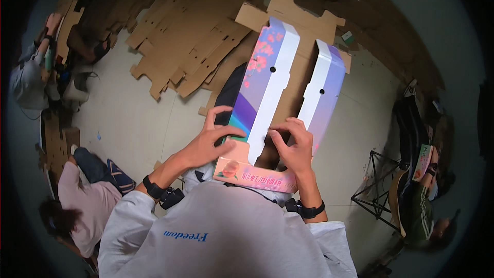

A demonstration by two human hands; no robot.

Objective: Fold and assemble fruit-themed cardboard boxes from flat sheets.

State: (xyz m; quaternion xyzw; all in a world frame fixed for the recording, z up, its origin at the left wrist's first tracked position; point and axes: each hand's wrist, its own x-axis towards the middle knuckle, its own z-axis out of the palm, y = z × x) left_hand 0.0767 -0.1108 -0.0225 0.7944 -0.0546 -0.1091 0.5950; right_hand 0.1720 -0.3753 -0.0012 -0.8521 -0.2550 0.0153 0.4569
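A printed cardboard box [262,80], partly folded, extends away from my lap. Its purple-and-pink side walls stand up with white inner flaps, each with a round hole, and plain brown board shows between them. Nearest me is a pink front panel [260,175] with a peach picture. Against the left wall near the front corner, my left hand [206,140] rests with fingers spread. My right hand [297,146] is over the front part of the right wall [331,85], fingers curled and thumb close to the index fingertip above the gap. What lies between those fingertips is too small to tell.
Flat brown cardboard sheets [190,41] lie in overlapping layers on the floor ahead and to the left. A black metal frame stand [375,185] is at the right. Other people sit at the left [90,195] and right [424,211], one beside a printed box [423,162].
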